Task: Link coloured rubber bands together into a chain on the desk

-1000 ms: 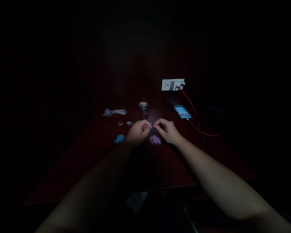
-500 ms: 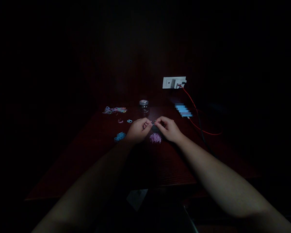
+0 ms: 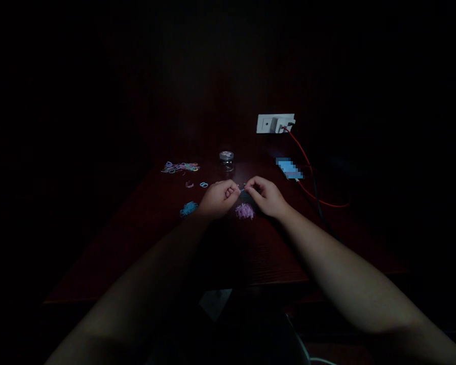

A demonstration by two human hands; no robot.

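Note:
My left hand (image 3: 221, 197) and my right hand (image 3: 266, 196) are close together over the dark red table (image 3: 228, 253), fingertips pinched. Between them runs a small pale band (image 3: 242, 190), its ends at the fingertips of both hands. Just below the fingertips lies a pile of purple bands (image 3: 245, 211). A heap of blue bands (image 3: 189, 209) is left of my left wrist. Two light blue loops (image 3: 204, 185) and a few pink bands (image 3: 189, 184) lie beyond that heap.
A lidded clear jar (image 3: 226, 161) stands behind my hands. Mixed coloured bands (image 3: 180, 167) lie at the back left. At the right are a phone (image 3: 290, 168), a red cable (image 3: 300, 144), a black cable and a wall socket (image 3: 266, 123).
The view has shifted slightly, so the table and its objects sit a little higher. My hands stay pinched close together, and the pale band between them shows more clearly.

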